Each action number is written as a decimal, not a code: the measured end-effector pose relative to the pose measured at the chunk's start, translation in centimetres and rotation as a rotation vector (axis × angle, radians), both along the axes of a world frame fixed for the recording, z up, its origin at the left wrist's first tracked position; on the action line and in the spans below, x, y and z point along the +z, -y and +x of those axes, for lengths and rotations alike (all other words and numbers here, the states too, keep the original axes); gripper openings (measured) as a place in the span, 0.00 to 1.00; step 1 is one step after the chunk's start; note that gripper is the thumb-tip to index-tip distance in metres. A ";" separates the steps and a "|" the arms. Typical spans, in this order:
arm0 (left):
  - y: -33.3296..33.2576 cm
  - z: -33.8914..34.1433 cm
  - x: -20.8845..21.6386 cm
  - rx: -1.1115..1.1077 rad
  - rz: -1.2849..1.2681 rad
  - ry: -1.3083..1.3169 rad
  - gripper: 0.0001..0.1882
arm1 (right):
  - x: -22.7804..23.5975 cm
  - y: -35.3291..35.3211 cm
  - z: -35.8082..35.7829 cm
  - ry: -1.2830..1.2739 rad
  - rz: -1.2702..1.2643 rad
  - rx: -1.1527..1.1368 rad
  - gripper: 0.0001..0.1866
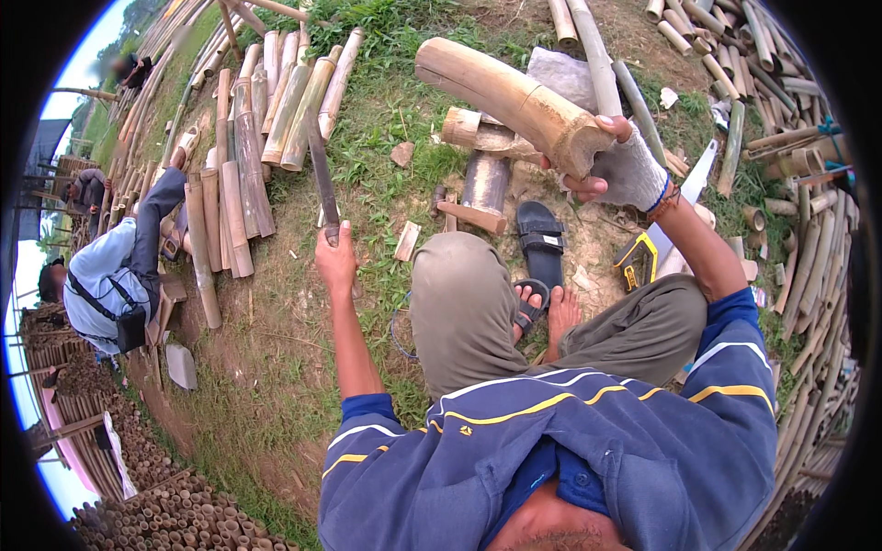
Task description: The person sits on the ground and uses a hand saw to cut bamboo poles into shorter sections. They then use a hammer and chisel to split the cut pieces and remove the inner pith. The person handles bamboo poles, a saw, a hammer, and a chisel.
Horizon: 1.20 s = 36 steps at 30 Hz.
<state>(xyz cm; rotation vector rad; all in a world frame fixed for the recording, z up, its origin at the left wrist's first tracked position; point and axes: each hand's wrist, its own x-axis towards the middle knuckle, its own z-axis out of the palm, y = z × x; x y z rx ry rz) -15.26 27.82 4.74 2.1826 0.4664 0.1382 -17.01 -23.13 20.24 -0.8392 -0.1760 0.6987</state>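
Observation:
My left hand (336, 261), bare, is closed around the handle of a long dark-bladed machete (322, 174), its blade pointing up and away from me. My right hand (628, 170), in a grey-white work glove with bare fingertips showing, grips the near end of a thick tan bamboo section (514, 96). That section is raised at a slant, its far end toward the upper left and its near end notched. Below it, on the ground, lie a short bamboo piece (459, 127) and an upright block wrapped in something shiny (486, 182).
A yellow-and-black-handled saw (634, 264) lies by my right knee, near a black sandal (540, 241). Cut bamboo lengths (299, 119) rest on grass at the left; bamboo piles (818, 248) line the right. Another person (108, 285) sits at far left. A grey stone (562, 78) lies ahead.

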 end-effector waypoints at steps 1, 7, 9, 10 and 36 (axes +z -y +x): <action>-2.1 0.6 -3.3 0.014 0.150 -0.039 0.25 | -0.3 -0.2 0.4 0.005 0.017 0.038 0.48; -3.5 2.1 -9.6 0.017 0.394 -0.113 0.38 | -2.5 -0.1 0.7 -0.101 0.018 0.150 0.45; -0.7 4.4 -7.0 -0.072 0.319 0.090 0.49 | -3.3 0.5 1.1 -0.153 0.008 0.161 0.46; 2.3 5.6 -3.7 -0.172 0.209 0.195 0.54 | -4.2 1.3 1.0 -0.181 0.009 0.157 0.46; 28.5 14.7 -0.1 -0.961 0.672 -0.019 0.36 | -16.1 15.1 -11.9 0.165 -1.918 0.238 0.35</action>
